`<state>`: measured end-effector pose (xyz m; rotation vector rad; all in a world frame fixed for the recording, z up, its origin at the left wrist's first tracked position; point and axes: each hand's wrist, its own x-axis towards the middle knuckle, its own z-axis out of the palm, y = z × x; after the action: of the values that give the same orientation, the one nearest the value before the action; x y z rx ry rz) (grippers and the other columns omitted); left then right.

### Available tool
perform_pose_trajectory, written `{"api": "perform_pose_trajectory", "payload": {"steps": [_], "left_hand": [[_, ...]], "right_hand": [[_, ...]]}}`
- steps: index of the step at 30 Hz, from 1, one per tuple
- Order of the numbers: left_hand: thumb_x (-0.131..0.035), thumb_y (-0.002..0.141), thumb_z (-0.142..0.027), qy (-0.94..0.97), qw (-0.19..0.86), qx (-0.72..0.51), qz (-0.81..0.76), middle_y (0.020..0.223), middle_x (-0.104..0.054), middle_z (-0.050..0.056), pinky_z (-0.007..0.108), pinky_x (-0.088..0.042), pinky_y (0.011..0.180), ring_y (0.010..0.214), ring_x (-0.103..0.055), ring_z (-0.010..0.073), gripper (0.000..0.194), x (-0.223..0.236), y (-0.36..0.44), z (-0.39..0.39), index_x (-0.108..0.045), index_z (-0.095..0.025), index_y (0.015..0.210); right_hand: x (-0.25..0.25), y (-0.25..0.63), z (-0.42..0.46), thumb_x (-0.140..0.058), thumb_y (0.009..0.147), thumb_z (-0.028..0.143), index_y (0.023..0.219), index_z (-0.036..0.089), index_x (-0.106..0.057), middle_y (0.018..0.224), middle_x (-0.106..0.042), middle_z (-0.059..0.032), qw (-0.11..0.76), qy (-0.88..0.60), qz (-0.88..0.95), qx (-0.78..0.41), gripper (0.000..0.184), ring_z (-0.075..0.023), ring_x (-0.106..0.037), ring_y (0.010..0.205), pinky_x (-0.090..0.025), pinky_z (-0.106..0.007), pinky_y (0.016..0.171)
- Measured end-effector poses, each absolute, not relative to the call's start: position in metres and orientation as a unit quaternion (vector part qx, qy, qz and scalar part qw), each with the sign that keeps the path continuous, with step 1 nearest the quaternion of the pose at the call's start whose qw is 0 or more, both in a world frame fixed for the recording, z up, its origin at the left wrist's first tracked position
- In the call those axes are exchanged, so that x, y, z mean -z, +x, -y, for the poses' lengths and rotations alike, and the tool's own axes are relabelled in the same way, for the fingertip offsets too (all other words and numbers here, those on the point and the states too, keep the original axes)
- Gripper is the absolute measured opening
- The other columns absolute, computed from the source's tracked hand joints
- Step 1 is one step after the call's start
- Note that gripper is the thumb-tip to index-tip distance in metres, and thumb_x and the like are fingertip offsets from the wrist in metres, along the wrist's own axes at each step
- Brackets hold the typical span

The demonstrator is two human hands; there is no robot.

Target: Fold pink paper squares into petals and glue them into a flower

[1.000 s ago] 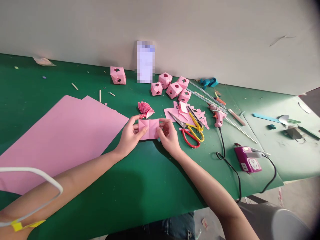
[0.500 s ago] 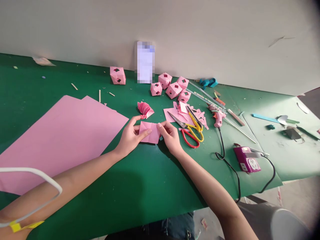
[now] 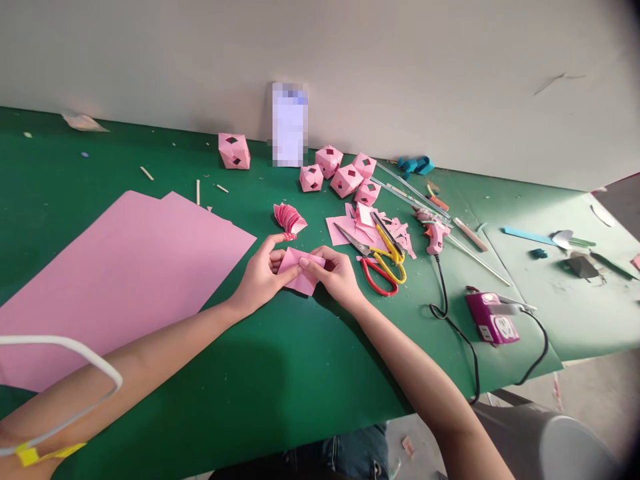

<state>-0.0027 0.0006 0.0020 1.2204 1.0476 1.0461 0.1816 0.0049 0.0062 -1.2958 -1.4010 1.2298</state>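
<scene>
A small pink paper piece (image 3: 303,285) is pinched by the left hand (image 3: 260,275) and the right hand (image 3: 341,276), over a green table (image 3: 240,400). Just beyond, a fanned pink stack (image 3: 289,219) is seen; the right side is crowded by scissors (image 3: 362,247), paper scraps (image 3: 341,228) and a glue gun (image 3: 437,239), the left by large pink sheets (image 3: 125,267).

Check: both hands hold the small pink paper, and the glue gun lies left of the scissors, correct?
No: the glue gun lies right of the scissors, as the head view shows. Left hand and right hand do hold the small pink paper.
</scene>
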Motion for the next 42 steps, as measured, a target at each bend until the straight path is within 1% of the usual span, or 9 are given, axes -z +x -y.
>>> {"api": "perform_pose_trajectory", "payload": {"steps": [6,11,14,18,23,30,34,37,42], "left_hand": [[-0.090,0.082,-0.048,0.503,0.543,-0.462,-0.488,0.091,-0.075,0.002,0.033,-0.059,0.069,0.079,-0.075,0.0224,0.067,-0.004,-0.004,-0.001,-0.058,-0.023,0.135],[-0.095,0.075,-0.042,0.483,0.489,-0.506,-0.522,0.138,-0.070,0.012,0.041,-0.061,0.096,0.127,-0.068,0.0327,0.066,0.002,-0.006,-0.006,-0.064,-0.024,0.132],[-0.095,0.075,-0.038,0.478,0.493,-0.513,-0.516,0.145,-0.067,0.013,0.045,-0.059,0.104,0.136,-0.064,0.0351,0.066,0.010,-0.008,-0.008,-0.064,-0.024,0.131],[-0.094,0.077,-0.037,0.481,0.488,-0.530,-0.500,0.140,-0.069,0.011,0.045,-0.062,0.102,0.130,-0.067,0.0337,0.062,0.016,-0.010,-0.007,-0.065,-0.025,0.131],[-0.092,0.080,-0.040,0.471,0.500,-0.517,-0.511,0.141,-0.069,0.011,0.047,-0.060,0.106,0.133,-0.066,0.0338,0.057,0.010,-0.008,-0.005,-0.068,-0.025,0.130],[-0.090,0.082,-0.047,0.509,0.446,-0.517,-0.524,0.145,-0.068,0.009,0.042,-0.065,0.097,0.132,-0.067,0.0330,0.058,-0.011,-0.003,-0.001,-0.065,-0.027,0.130],[-0.088,0.083,-0.049,0.531,0.406,-0.520,-0.531,0.144,-0.068,0.010,0.045,-0.063,0.104,0.131,-0.067,0.0324,0.059,-0.025,0.000,0.001,-0.064,-0.025,0.131],[-0.087,0.084,-0.052,0.538,0.409,-0.507,-0.535,0.140,-0.070,0.009,0.044,-0.066,0.095,0.121,-0.072,0.0311,0.057,-0.034,0.003,0.001,-0.065,-0.025,0.130],[-0.085,0.084,-0.045,0.577,0.383,-0.490,-0.530,0.136,-0.074,0.008,0.041,-0.068,0.091,0.114,-0.076,0.0278,0.054,-0.045,0.009,-0.005,-0.063,-0.026,0.129]], "right_hand": [[-0.006,0.186,-0.006,-0.074,0.083,0.078,0.073,0.021,-0.069,0.076,-0.066,-0.0014,0.431,-0.504,0.554,-0.503,0.058,-0.0166,-0.054,0.069,-0.044,-0.031,0.065],[-0.008,0.184,-0.005,-0.061,0.090,0.084,0.073,0.022,-0.065,0.071,-0.061,-0.0006,0.399,-0.511,0.608,-0.458,0.064,-0.0168,-0.053,0.067,-0.044,-0.032,0.064],[-0.023,0.196,-0.005,-0.038,0.105,0.076,0.070,0.023,-0.059,0.070,-0.061,-0.0021,0.343,-0.510,0.683,-0.396,0.068,-0.0175,-0.055,0.066,-0.046,-0.033,0.067],[-0.049,0.240,-0.003,-0.057,0.105,0.053,0.113,0.023,-0.071,0.110,-0.075,-0.0138,0.233,-0.597,0.746,-0.181,0.034,-0.0314,-0.070,0.101,-0.054,-0.043,0.086],[-0.051,0.286,0.008,-0.068,0.093,0.031,0.131,0.017,-0.062,0.118,-0.074,-0.0212,0.044,-0.677,0.726,-0.112,0.042,-0.0423,-0.069,0.115,-0.056,-0.054,0.092],[-0.042,0.284,0.011,-0.065,0.085,0.029,0.128,0.019,-0.062,0.092,-0.073,-0.0085,0.137,-0.688,0.693,-0.164,0.044,-0.0314,-0.070,0.088,-0.056,-0.045,0.081],[-0.037,0.288,0.018,-0.062,0.093,0.040,0.121,0.025,-0.064,0.103,-0.074,-0.0092,0.226,-0.677,0.662,-0.226,0.032,-0.0305,-0.070,0.100,-0.057,-0.046,0.086],[-0.034,0.291,0.027,-0.059,0.098,0.048,0.123,0.025,-0.063,0.120,-0.072,-0.0123,0.199,-0.658,0.685,-0.241,0.034,-0.0319,-0.068,0.113,-0.056,-0.050,0.098],[-0.042,0.294,0.031,-0.059,0.093,0.030,0.141,0.019,-0.056,0.129,-0.067,-0.0176,0.086,-0.671,0.711,-0.193,0.050,-0.0356,-0.066,0.123,-0.053,-0.049,0.101]]}}
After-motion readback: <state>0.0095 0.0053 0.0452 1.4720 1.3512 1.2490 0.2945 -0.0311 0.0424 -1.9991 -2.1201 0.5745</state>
